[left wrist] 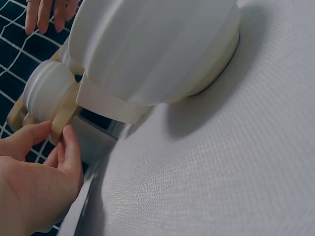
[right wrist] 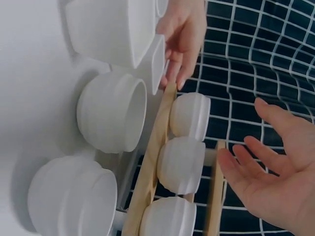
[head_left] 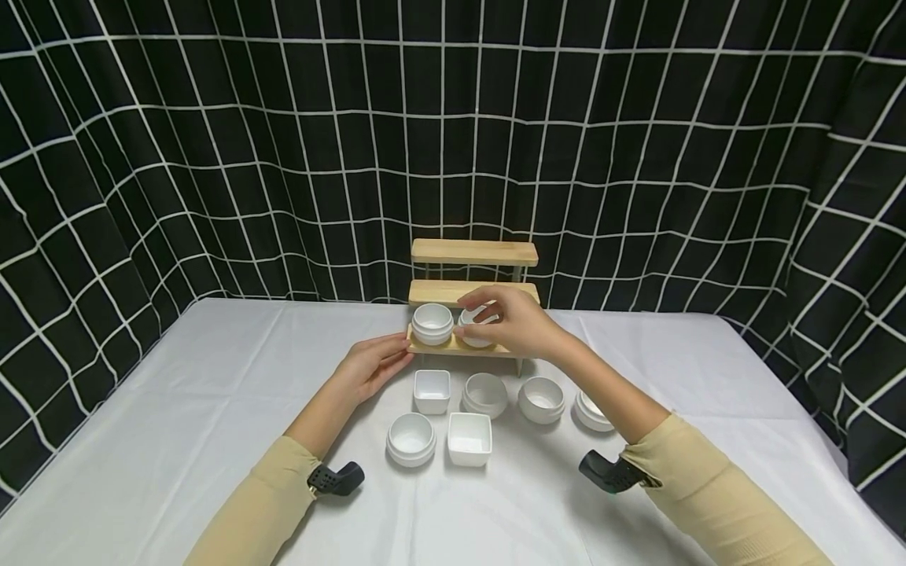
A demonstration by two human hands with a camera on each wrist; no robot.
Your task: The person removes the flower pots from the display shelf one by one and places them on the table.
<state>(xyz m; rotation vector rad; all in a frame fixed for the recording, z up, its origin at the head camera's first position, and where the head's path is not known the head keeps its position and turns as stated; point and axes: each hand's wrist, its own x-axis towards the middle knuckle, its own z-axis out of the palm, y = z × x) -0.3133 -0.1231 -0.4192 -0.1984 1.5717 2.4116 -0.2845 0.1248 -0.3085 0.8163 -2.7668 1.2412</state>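
A three-tier wooden display stand [head_left: 474, 252] stands at the back of the table. My left hand [head_left: 373, 365] pinches the left end of its lowest shelf [left wrist: 63, 118] between thumb and fingers. On that shelf sit white round bowls; the right wrist view shows three in a row, the far bowl [right wrist: 189, 115], the middle bowl [right wrist: 181, 164] and the near bowl [right wrist: 169, 216]. My right hand [head_left: 520, 318] hovers over the shelf's right part, hiding some of it in the head view. In the right wrist view its fingers [right wrist: 263, 155] are spread and loosely bent, apart from the bowls.
In front of the stand, on the white cloth [head_left: 233, 409], are two square dishes, one small [head_left: 432, 393] and one larger [head_left: 469, 440]. Several round white bowls [head_left: 541, 401] stand around them, one [head_left: 591, 417] partly behind my right forearm. A black gridded curtain [head_left: 453, 141] hangs behind.
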